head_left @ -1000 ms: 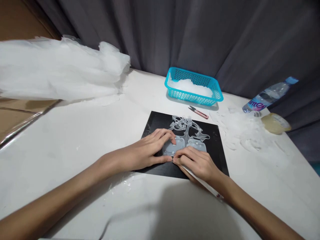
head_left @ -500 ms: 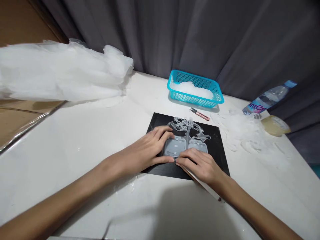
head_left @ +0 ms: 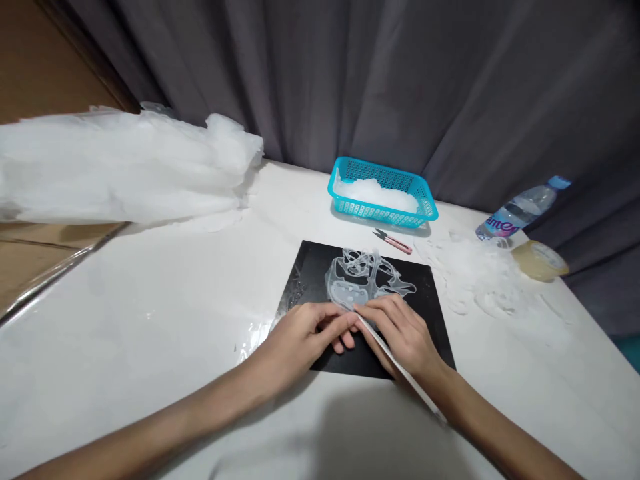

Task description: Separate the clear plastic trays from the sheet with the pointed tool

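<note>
A translucent, pale molded rubbery sheet [head_left: 347,293] with panels and loopy thin strands lies on a black mat [head_left: 320,267]. My left hand [head_left: 320,330] is closed in a pinch at the sheet's near edge, its thumb and forefinger meeting there. What exactly is between those fingertips is hidden. My right hand [head_left: 400,330] is wrapped round a long, thin white stick-like tool [head_left: 417,389], whose tip reaches the same edge beside my left fingertips. Both hands cover the near part of the sheet.
Behind the mat are small thread snips [head_left: 393,241] and a blue basket [head_left: 383,213] holding white scraps. Translucent scraps [head_left: 475,267], a water bottle [head_left: 523,210] and a roll of tape [head_left: 540,261] lie to the right. A white bundle [head_left: 125,167] lies at the back left.
My left hand has gone from lying spread over the left panel to pinching at the near edge beside my right fingers. The right hand keeps the white tool. The view has shifted slightly.
</note>
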`<state>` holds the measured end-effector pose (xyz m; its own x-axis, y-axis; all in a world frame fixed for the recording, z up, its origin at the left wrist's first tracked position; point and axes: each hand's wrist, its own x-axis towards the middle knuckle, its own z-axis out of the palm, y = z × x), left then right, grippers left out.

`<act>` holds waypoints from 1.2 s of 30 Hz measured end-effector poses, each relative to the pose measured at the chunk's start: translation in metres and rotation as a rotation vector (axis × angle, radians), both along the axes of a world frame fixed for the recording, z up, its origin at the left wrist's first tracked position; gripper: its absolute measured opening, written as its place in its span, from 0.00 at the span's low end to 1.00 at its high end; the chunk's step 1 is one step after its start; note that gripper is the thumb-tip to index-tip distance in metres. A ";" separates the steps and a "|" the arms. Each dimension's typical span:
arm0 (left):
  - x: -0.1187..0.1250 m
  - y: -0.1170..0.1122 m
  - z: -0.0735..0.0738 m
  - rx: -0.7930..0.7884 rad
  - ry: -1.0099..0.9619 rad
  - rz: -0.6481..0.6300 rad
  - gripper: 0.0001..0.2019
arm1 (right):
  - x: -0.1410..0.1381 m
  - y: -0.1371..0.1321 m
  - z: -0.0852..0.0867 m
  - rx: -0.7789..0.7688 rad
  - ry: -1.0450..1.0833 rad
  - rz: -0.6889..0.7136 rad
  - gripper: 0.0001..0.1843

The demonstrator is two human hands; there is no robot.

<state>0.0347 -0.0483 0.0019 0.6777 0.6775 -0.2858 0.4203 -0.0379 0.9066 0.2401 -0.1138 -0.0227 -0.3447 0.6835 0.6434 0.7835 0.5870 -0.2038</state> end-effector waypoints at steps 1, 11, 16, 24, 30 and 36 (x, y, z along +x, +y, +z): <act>0.002 -0.002 -0.003 -0.020 -0.060 0.031 0.23 | 0.000 0.000 0.000 -0.015 0.017 0.003 0.09; 0.003 -0.005 -0.005 0.168 0.044 0.087 0.18 | 0.001 -0.003 0.004 -0.152 0.153 0.031 0.08; 0.004 -0.008 -0.008 0.261 0.130 0.073 0.15 | -0.001 -0.007 0.007 -0.303 0.163 0.192 0.08; -0.001 -0.007 -0.008 0.166 0.200 0.074 0.16 | 0.075 0.054 0.032 -0.120 0.498 -0.369 0.12; -0.007 0.009 0.003 0.156 0.210 -0.015 0.17 | 0.108 0.084 0.083 -0.395 0.445 -0.312 0.11; -0.013 0.026 0.016 0.563 0.220 0.309 0.26 | 0.052 0.056 0.093 -0.676 0.312 0.218 0.10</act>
<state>0.0213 -0.0222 0.0180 0.3956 0.9166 0.0584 0.6597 -0.3278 0.6762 0.2919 -0.0579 0.0700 -0.3880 0.8998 0.1997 0.5124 0.3906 -0.7648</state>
